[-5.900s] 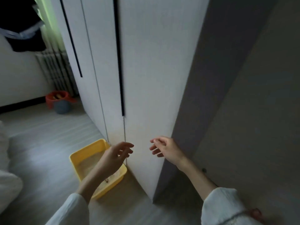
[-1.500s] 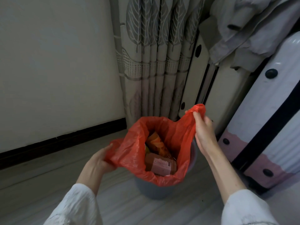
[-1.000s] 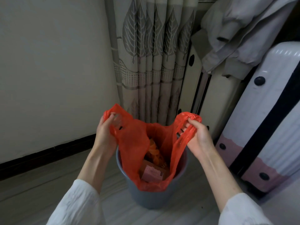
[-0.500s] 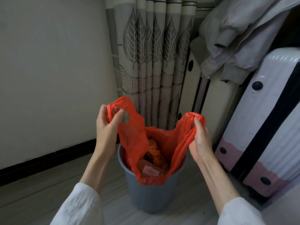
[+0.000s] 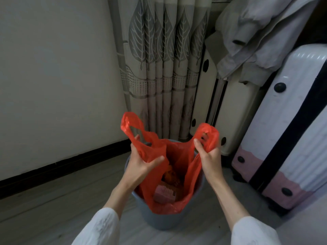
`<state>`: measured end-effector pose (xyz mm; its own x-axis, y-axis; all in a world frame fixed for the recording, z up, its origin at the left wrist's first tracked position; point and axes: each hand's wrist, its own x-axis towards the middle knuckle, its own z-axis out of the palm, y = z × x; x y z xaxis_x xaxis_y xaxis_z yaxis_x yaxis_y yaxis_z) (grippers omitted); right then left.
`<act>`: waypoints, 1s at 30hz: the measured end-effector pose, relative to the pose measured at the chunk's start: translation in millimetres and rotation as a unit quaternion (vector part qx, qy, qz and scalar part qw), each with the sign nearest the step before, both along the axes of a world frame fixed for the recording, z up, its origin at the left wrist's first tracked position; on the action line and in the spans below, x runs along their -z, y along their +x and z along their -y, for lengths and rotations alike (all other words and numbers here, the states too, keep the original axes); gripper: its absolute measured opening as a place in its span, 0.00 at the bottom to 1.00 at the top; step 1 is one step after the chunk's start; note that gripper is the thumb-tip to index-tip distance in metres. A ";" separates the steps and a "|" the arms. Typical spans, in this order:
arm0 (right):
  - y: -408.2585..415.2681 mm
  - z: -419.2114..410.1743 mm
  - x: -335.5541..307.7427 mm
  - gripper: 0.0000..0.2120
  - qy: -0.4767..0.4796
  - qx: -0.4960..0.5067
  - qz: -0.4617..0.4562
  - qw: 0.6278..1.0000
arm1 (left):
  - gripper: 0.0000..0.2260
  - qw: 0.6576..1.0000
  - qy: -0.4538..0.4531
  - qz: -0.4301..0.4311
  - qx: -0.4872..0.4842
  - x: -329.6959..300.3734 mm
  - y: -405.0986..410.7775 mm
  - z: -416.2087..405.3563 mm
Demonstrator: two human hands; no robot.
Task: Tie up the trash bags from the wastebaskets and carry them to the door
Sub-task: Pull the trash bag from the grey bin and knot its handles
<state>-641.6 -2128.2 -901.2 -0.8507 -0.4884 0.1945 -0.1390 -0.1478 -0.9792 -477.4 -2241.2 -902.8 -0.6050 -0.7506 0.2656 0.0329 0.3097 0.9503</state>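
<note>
1. The lower left of the frame is open floor (image 5: 53, 200), free up to the wall (image 5: 53, 68) and its dark baseboard (image 5: 62, 163).
2. Behind the grey wastebasket (image 5: 159, 221), at centre, the curtain (image 5: 159, 68) hangs to the floor, closing off the top-centre side.
3. To the right, a cream suitcase (image 5: 230, 112) and a white and pink suitcase (image 5: 286, 138) stand near the basket, leaving only a narrow strip of floor between.
4. Grey clothing (image 5: 256, 32) drapes over the suitcases at upper right.
5. The left hand (image 5: 141, 165) and right hand (image 5: 210, 156) hold up the handles of the red bag (image 5: 177, 156), whose mouth gapes open between them.
6. The bottom edge between the sleeves is clear.
</note>
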 end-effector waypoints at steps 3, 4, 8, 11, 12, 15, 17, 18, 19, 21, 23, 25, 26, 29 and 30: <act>6.4 -5.7 15.8 0.26 0.041 -0.018 -0.024 0.999 | 0.42 0.997 -0.025 0.070 0.011 15.0 -3.4 -2.5; 9.2 -6.4 20.3 0.27 0.065 -0.044 -0.033 0.996 | 0.35 0.996 -0.034 0.085 0.005 16.3 -5.7 -2.9; 14.3 -0.3 34.2 0.25 0.158 -0.115 -0.121 0.973 | 0.19 0.999 -0.002 0.010 -0.034 21.8 -19.5 2.0; 10.9 6.6 42.1 0.09 0.259 -0.118 -0.130 0.950 | 0.09 0.994 0.066 -0.041 -0.082 14.8 -24.8 4.7; 13.0 6.2 40.3 0.08 0.259 -0.118 -0.120 0.951 | 0.05 0.991 0.060 -0.041 -0.111 13.1 -24.9 6.2; 16.5 9.9 28.4 0.17 0.166 -0.055 -0.101 0.979 | 0.05 0.984 0.019 -0.031 -0.176 15.3 -23.9 18.4; 14.4 14.2 24.7 0.15 0.089 -0.034 -0.034 0.995 | 0.08 0.978 0.017 -0.029 -0.206 17.7 -20.7 27.8; 14.2 15.4 22.6 0.14 0.056 -0.036 0.029 0.997 | 0.09 0.975 0.020 -0.026 -0.219 17.0 -18.8 31.8; 10.3 16.6 25.6 0.19 0.051 -0.031 0.085 0.995 | 0.10 0.973 0.023 -0.016 -0.229 17.0 -17.2 35.9; 4.5 17.5 30.1 0.26 0.025 -0.011 0.168 0.985 | 0.14 0.971 0.031 0.007 -0.236 18.3 -16.2 42.4; 1.1 16.3 29.1 0.23 0.000 0.010 0.217 0.976 | 0.17 0.968 0.058 0.037 -0.242 20.8 -16.4 45.4; -1.8 14.1 26.1 0.20 0.009 0.040 0.216 0.976 | 0.20 0.962 0.083 0.061 -0.252 20.9 -16.3 44.2; -3.7 12.9 27.1 0.20 0.029 0.054 0.198 0.978 | 0.20 0.961 0.092 0.058 -0.254 20.2 -16.2 42.8; -7.7 6.8 27.9 0.18 0.181 0.046 0.078 0.979 | 0.19 0.962 0.126 0.031 -0.242 16.8 -16.8 40.2; -6.2 4.1 25.5 0.18 0.246 0.040 0.029 0.968 | 0.18 0.962 0.142 0.026 -0.230 15.3 -17.7 39.4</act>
